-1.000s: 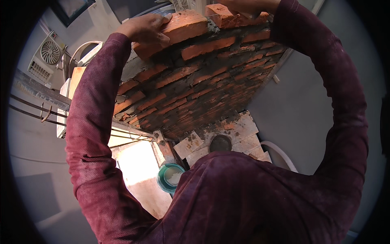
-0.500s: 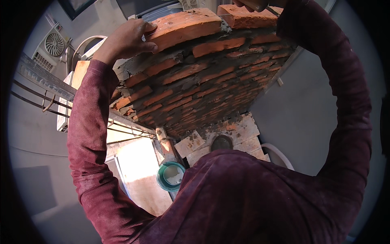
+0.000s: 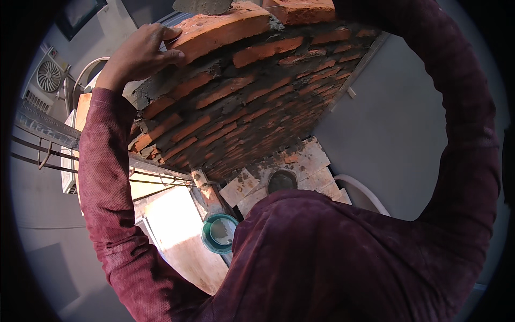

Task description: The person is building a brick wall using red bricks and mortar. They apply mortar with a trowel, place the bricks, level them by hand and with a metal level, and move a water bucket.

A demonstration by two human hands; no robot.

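My left hand (image 3: 140, 56) grips the left end of an orange brick (image 3: 228, 33) on the top course of a brick wall (image 3: 225, 102). Its thumb is on the near face and its fingers are over the top. Above that brick, at the upper edge, shows a grey trowel blade (image 3: 203, 5). My right hand is beyond the upper edge; only its maroon sleeve (image 3: 456, 80) shows. To the right lies a second brick (image 3: 303, 12), with a mortar-smeared joint between the two. A thin string line seems to run along the top.
Below stand a green bucket (image 3: 219, 248) holding pale liquid and a dark round container (image 3: 281, 181) on boards (image 3: 317, 160). Metal bars (image 3: 45, 150) cross at left, near an air-conditioner unit (image 3: 48, 76). A grey wall (image 3: 391, 129) rises at right, with a pale hose (image 3: 367, 193) at its foot.
My right hand has gone out past the upper edge, and the trowel blade has appeared above the brick. My left hand keeps its grip while the whole view shifts slightly.
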